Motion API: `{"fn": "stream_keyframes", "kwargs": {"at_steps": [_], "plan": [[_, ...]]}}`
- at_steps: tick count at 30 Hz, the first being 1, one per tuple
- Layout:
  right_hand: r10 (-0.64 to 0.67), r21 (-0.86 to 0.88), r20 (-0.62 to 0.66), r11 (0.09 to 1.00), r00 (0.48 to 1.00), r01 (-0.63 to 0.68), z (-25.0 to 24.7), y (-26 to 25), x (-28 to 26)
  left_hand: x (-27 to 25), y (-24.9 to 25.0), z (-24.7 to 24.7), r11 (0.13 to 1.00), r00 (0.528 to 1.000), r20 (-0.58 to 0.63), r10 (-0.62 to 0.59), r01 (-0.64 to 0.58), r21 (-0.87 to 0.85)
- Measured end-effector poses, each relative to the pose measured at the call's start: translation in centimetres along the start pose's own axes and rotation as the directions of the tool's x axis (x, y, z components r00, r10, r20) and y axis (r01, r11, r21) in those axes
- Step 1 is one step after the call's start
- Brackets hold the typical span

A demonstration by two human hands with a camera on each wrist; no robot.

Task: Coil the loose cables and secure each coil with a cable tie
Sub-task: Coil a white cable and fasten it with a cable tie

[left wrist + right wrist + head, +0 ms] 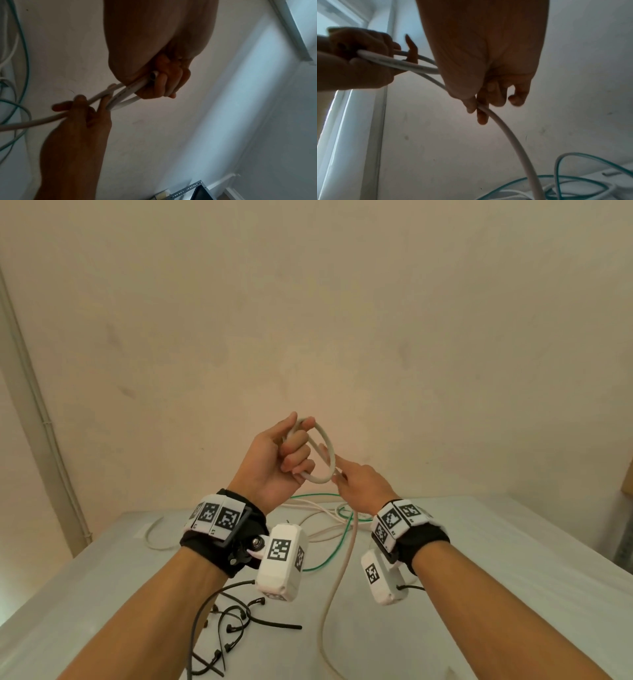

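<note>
A thick white cable is wound into a small coil [325, 446] held up in front of the wall. My left hand [294, 453] grips one side of that coil, fingers curled round its loops [123, 94]; a cut cable end shows by the fingers. My right hand [337, 474] is just right of the coil and pinches the same cable between thumb and forefinger [477, 108]. From there the cable's tail [342, 570] hangs down to the table and runs toward me. Several black cable ties [236, 621] lie loose on the table under my left forearm.
A white table [479, 577] stands against a plain wall. A green cable [337, 546] and more thin white cables [318, 518] lie tangled at its far middle. Another white cable loop [154, 539] lies at the far left edge. A conduit runs down the wall on the left.
</note>
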State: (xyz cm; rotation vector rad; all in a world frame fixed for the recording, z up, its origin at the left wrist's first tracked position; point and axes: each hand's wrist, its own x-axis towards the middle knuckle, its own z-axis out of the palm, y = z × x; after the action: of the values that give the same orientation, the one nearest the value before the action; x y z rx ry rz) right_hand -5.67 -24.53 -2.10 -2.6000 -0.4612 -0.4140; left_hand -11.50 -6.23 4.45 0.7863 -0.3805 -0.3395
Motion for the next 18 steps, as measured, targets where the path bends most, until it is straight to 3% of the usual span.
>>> {"fn": "stream_keyframes", "kwargs": {"at_steps": [3,6,10,13,18], "plan": [[-0.012,-0.017,-0.086,1.0,0.996,0.011,-1.5,0.5,0.5,-0.5,0.2,-0.4,0.999,0.999,0.035,-0.033,0.032,0.002],[-0.015,0.245,-0.083,0.969,0.996,0.035,-2.1,0.9,0.7,-0.5,0.5,-1.3,0.999,0.998,0.062,-0.006,0.009,-0.037],[0.064,0.562,-0.158,0.827,0.985,0.036,-0.4,1.6,0.4,-0.2,1.9,-1.8,0.993,0.997,-0.033,0.069,-0.072,-0.089],[0.13,0.636,-0.224,0.77,0.966,0.045,0.8,1.5,0.1,-0.1,2.4,-1.1,0.988,0.986,-0.113,0.12,-0.13,-0.086],[0.062,0.561,-0.031,0.827,0.998,-0.034,1.8,0.0,0.4,1.2,1.2,0.9,0.939,0.96,-0.089,0.267,-0.238,0.25]]}}
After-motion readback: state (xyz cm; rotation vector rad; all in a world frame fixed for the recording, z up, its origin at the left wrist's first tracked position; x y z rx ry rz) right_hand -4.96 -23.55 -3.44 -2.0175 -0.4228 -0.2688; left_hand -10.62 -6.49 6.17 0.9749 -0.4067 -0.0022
